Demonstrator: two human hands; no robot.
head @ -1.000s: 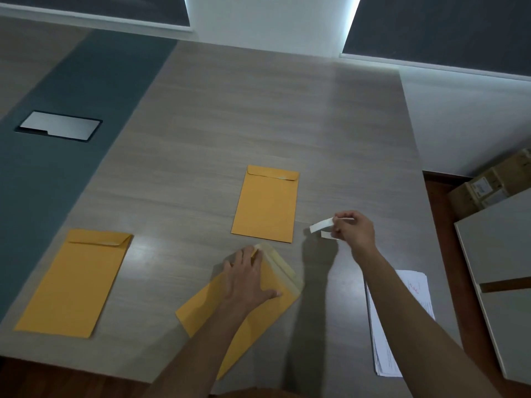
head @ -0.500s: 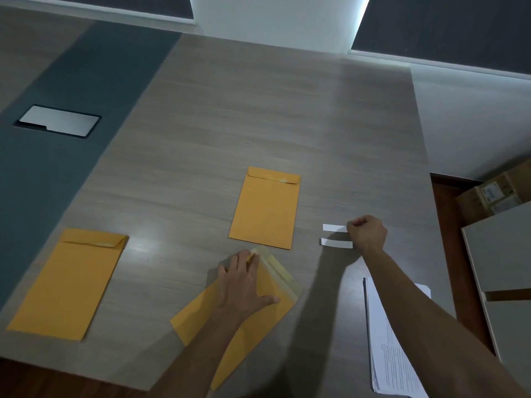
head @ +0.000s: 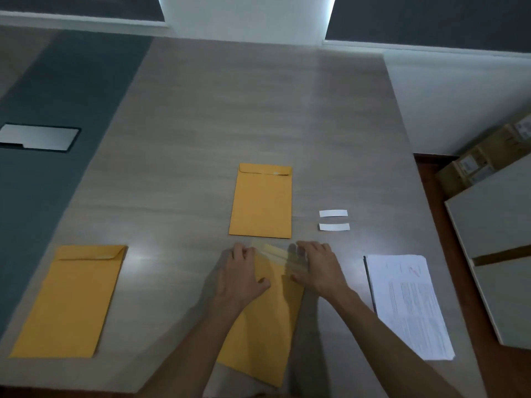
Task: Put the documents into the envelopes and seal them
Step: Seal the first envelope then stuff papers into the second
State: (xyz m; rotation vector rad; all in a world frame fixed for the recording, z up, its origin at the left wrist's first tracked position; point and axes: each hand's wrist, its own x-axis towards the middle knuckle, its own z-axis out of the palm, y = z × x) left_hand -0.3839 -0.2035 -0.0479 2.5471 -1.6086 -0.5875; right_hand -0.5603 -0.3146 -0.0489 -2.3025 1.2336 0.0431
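- We see three manila envelopes on the grey wood-grain surface (head: 258, 110).
- The nearest envelope (head: 267, 326) lies at the front edge, slightly tilted, with its flap end away from us.
- Our left hand (head: 242, 275) rests flat on the upper left part of this envelope, its grip relaxed with the fingers straight and spread, pressing down and clasping nothing.
- Our right hand (head: 317, 271) lies on the upper right part of the same envelope, fingers likewise straight; the fingertips are blurred, so we cannot tell exactly what they touch.
- Between the two hands the pale flap (head: 273, 251) of this envelope shows; blur keeps us from telling whether it lies folded down or stands up.
- A second envelope (head: 261, 201) lies just beyond the hands, upright to our view, flap folded down at its far end.
- A third envelope (head: 71, 300) lies well apart at the left, also with its flap folded down.
- Two white paper strips (head: 334, 220) lie parallel, one above the other, just right of the second envelope and apart from it.
- A stack of printed documents (head: 408, 305) lies on the surface at the right, near our right forearm but not touching it.
- A rectangular grey hatch plate (head: 37, 137) sits in the dark band at the far left.
- Cardboard boxes (head: 488, 156) stand on the floor beyond the right edge.
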